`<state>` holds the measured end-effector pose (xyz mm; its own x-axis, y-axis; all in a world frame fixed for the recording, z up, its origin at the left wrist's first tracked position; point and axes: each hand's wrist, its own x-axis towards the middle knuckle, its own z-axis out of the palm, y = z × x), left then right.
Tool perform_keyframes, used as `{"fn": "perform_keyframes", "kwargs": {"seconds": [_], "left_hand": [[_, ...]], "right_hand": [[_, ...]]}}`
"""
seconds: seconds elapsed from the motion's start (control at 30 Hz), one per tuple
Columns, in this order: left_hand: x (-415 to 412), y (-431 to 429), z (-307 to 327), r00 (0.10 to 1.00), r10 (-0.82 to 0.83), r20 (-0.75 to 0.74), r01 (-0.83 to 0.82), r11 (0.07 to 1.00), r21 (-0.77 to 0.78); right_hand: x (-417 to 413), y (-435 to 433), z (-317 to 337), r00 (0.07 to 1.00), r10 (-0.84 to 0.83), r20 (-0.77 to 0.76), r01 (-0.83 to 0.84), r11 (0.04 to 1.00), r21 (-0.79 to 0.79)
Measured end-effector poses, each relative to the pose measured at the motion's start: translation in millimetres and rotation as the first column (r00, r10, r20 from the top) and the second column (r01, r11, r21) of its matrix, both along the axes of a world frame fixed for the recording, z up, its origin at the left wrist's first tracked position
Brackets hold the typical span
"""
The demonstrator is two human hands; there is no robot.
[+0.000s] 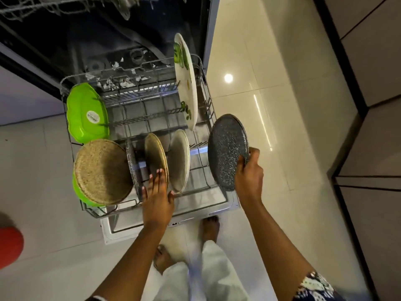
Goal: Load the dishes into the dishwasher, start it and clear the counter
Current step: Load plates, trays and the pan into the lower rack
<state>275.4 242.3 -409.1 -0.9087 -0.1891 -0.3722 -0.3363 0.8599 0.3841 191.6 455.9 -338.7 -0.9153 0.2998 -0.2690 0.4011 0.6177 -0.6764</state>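
The dishwasher's lower rack (208,101) is pulled out over the open door. In it stand a green plate (86,114), a tan speckled plate (102,170), a thin grey speckled plate (132,168), another tan plate (155,157), a pale plate (180,159) and a large white plate with green flowers (186,83). My left hand (157,196) reaches with straight fingers to the tan plate in the middle and touches its edge. My right hand (249,172) grips the rim of a dark grey speckled plate (226,148), held upright at the rack's right side.
The upper rack (65,5) is partly in view at the top. Pale tiled floor lies all around, with cabinet fronts (368,127) at the right. A red round object (9,246) sits at the left edge. My bare feet (208,231) stand just before the door.
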Motion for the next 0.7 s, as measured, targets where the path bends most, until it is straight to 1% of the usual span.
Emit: {"fn": "perform_keyframes", "kwargs": {"seconds": [0.1,0.2,0.27,0.33,0.43,0.53,0.7], "left_hand": [[-6,4,-1,0.999,0.022,-0.028,-0.022,1.0,-0.003],[-15,8,-2,0.998,0.011,-0.068,-0.011,1.0,-0.005],[-19,10,-6,0.999,-0.014,-0.051,0.012,0.999,-0.036],[-21,11,-7,1.0,0.003,-0.024,-0.004,0.999,-0.052],[-21,13,-6,1.0,0.01,-0.024,-0.012,0.997,-0.077],[-19,13,-5,1.0,0.005,-0.022,-0.007,0.997,-0.079],[-17,12,-5,1.0,-0.008,-0.003,0.008,0.997,-0.071]], "right_hand": [[-15,-11,-9,0.995,0.098,0.006,-0.099,0.994,0.053],[-25,-13,-13,0.995,0.096,-0.006,-0.095,0.992,0.078],[-29,-11,-11,0.994,0.109,-0.009,-0.107,0.991,0.084],[-30,-8,-9,0.992,0.13,-0.011,-0.128,0.988,0.088],[-29,-10,-6,0.985,0.173,-0.024,-0.169,0.98,0.107],[-27,-20,-9,0.979,0.202,0.014,-0.203,0.974,0.105],[-43,-34,-15,0.982,0.175,0.076,-0.181,0.981,0.071]]}}
